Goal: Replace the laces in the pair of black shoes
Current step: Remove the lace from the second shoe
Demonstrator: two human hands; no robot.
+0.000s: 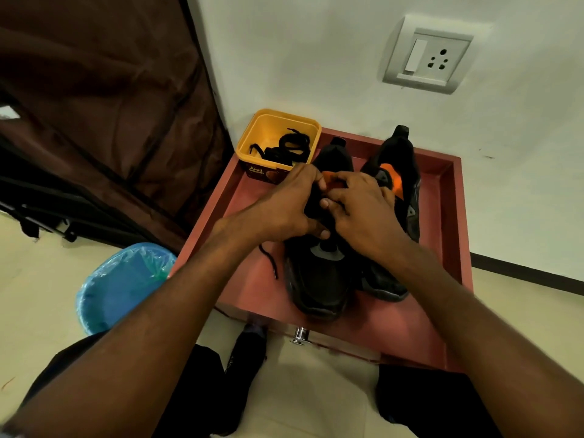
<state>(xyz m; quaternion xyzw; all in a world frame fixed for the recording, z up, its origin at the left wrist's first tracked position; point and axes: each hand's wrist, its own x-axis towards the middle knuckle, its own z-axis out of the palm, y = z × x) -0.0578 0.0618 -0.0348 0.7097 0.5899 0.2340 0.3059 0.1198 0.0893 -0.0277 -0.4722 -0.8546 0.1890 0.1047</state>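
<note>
Two black shoes with orange lining stand side by side in a red tray [452, 197]. The left shoe [319, 279] has my two hands over its lacing area. My left hand [284, 203] and my right hand [363, 210] both pinch the black lace at the shoe's tongue. One loose end of that lace [270, 262] trails onto the tray to the left of the shoe. The right shoe [401, 172] stands untouched behind my right hand. A yellow tub [252, 134] at the tray's far left corner holds a coiled black lace [284, 147].
A blue-lined bin [117, 286] stands on the floor left of the tray. A dark brown fabric wardrobe [104, 105] fills the left side. The white wall behind carries a socket plate [426, 55]. My legs and a dark sock [243, 358] are below the tray's front edge.
</note>
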